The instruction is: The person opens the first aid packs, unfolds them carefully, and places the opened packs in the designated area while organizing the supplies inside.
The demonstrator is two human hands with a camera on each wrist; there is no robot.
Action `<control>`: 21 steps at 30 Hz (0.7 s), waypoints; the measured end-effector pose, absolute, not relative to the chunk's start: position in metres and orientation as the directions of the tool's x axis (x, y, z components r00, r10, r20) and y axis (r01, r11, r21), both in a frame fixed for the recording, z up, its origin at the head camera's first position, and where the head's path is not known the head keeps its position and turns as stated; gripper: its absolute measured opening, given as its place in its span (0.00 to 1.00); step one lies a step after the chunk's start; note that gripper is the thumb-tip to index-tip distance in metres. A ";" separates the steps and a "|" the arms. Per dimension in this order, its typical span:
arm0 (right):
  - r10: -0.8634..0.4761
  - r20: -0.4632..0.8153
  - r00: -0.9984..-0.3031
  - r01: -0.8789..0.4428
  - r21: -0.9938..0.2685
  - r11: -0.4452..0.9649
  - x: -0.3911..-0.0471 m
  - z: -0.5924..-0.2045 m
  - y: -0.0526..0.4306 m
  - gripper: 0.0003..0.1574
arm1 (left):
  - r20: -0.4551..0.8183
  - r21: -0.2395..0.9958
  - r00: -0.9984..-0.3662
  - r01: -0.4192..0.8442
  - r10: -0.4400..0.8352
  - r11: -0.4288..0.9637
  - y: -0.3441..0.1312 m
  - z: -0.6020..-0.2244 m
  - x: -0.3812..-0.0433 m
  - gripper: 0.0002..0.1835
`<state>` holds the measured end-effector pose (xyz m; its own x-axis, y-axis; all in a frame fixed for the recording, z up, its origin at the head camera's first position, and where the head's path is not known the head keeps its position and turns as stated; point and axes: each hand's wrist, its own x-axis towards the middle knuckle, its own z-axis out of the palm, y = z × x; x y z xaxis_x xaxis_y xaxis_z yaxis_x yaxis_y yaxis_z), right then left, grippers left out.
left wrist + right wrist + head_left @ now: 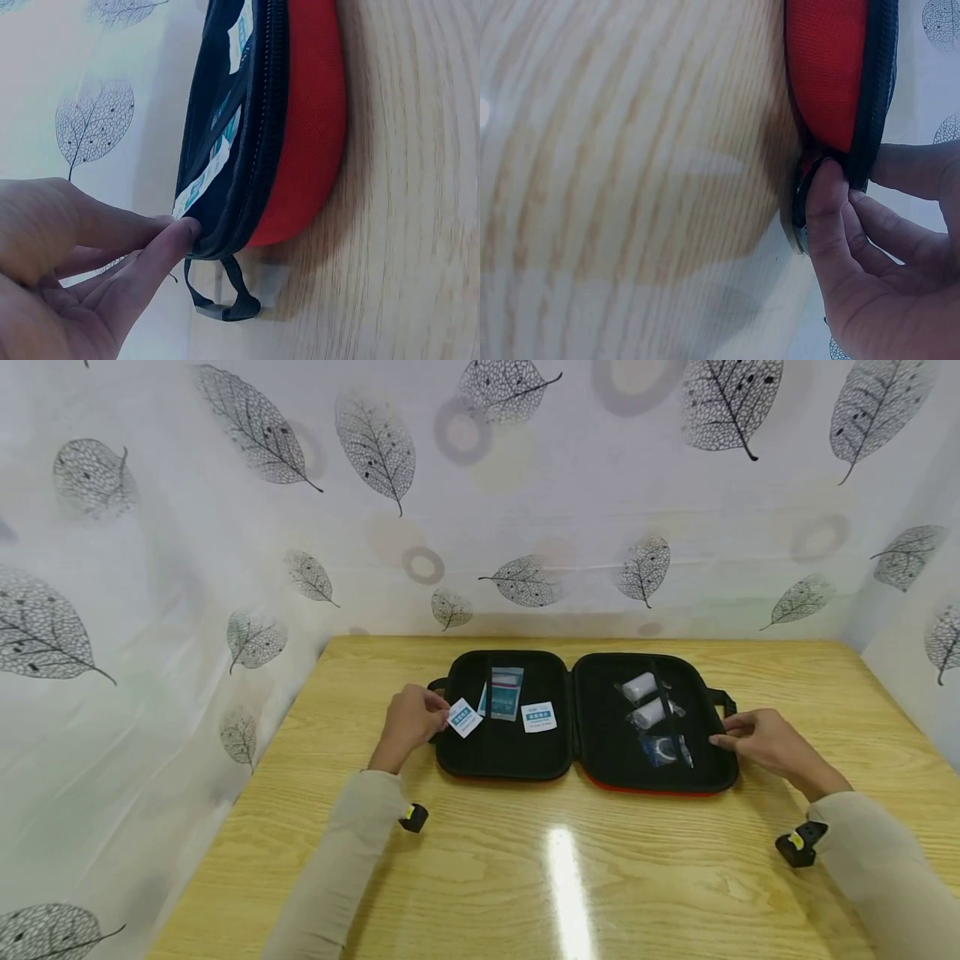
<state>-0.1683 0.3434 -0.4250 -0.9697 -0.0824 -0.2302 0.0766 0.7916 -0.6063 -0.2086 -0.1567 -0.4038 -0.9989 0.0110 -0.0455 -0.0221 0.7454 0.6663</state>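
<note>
A first-aid case (pixel 504 770), black inside and red outside, lies unfolded on the table. My left hand (pixel 411 722) is at its left end, thumb and fingertips pinching the corner of a small white sachet with a blue label band (pixel 465 718). In the left wrist view that sachet (pixel 202 184) leans over the case's zipped rim. With my right hand (pixel 768 743) I grip the case's right edge beside its handle; in the right wrist view the fingers (pixel 829 195) lie on both sides of the rim. A second sachet (pixel 538 717) lies in the left half.
A teal-and-clear packet (pixel 506 695) sits under the left half's elastic strap. The right half holds white wrapped rolls (pixel 639 687) and a clear bag with blue contents (pixel 662 750). A leaf-patterned cloth (pixel 525 527) hangs behind the wooden table (pixel 465 877).
</note>
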 end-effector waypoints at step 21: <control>-0.080 -0.233 -0.969 0.079 -0.603 0.794 -0.169 -0.427 0.345 0.42 | -0.093 0.709 -0.994 -0.028 0.055 0.704 -0.130 -0.419 -0.215 0.04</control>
